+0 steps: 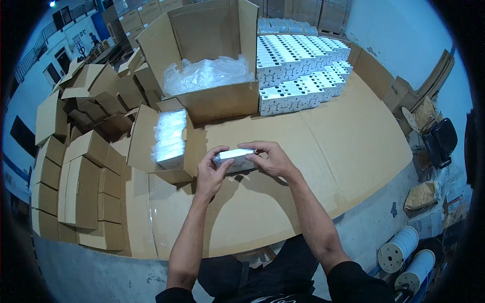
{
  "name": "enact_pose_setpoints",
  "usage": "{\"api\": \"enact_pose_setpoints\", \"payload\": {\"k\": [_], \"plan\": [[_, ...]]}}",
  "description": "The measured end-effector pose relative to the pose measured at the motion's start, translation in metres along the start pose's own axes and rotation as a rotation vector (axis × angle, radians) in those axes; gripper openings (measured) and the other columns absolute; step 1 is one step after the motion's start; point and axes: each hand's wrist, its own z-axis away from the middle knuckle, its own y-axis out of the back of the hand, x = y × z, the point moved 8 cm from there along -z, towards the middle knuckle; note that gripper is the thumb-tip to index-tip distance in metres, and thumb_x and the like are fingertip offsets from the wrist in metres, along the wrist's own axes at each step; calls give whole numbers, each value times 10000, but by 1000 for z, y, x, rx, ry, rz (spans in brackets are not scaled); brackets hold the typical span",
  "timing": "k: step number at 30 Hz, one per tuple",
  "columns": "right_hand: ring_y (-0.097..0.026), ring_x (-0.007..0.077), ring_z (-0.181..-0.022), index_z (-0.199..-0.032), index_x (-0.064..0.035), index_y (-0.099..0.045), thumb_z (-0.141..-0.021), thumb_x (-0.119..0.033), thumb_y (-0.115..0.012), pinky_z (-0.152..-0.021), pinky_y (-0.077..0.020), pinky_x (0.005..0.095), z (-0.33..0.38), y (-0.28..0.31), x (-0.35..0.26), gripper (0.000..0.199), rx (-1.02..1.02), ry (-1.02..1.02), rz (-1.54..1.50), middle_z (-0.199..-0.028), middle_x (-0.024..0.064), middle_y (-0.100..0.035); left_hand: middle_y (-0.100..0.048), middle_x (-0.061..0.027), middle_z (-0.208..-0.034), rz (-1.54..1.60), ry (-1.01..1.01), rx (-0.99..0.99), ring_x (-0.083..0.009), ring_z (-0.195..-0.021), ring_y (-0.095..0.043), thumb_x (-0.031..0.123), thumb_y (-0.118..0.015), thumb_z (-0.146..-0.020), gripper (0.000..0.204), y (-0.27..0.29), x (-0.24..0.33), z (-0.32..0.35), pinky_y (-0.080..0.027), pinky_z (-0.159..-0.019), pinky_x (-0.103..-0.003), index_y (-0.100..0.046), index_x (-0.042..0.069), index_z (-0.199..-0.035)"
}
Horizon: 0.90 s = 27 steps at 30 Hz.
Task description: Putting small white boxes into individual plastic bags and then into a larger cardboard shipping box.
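Just right of small carton (151,146): I hold white box (235,159) above cardboard table (323,151). Left hand (209,171) and right hand (270,159) pinch its ends. Advice: keep box level, grip even, wrap (169,139) undisturbed.

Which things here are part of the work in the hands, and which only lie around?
In use: left hand, right hand, wrapped white box, small carton, big carton, stacked white boxes.
Lying about: folded cartons, tape rolls, black chair.
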Motion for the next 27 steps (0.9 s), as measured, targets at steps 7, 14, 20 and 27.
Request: {"api": "enact_pose_setpoints", "payload": {"k": [7,14,20,27], "plan": [[-648,321,-888,-1109,-42,-746,-834,-109,-742,-856,-531,408,-10,0,-50,283,-72,355,632,-989,165,-719,-653,-41,-1038,-202,-52,29,-130,-928,-627,89,-702,-952,327,-3,8,9,-543,-783,-267,-613,12,-1258],[-634,371,-899,-960,-11,-720,-779,-52,-747,-842,-519,458,-41,15,-57,188,-148,368,970,-916,164,-674,-413,-228,-1523,-953,-152,-117,-394,-1408,-396,265,-658,-943,641,-6,22,99,-318,-1171,-500,-416,-3,-1472],[-669,256,-756,-1023,24,-699,-831,-18,-738,-703,-541,356,-46,-8,-116,200,135,512,500,-872,142,-681,-445,-172,-1512,-1165,-156,-132,-379,-1419,-380,357,-610,-952,612,-3,27,114,-299,-1173,-519,-470,15,-1440],[-679,205,-783,-1045,15,-699,-846,-36,-755,-734,-552,329,-64,-78,-100,212,19,479,142,-876,126,-696,-498,-179,-1449,-1098,-139,-97,-390,-1354,-440,297,-664,-912,580,0,21,109,-330,-1147,-515,-512,5,-1390]]}}
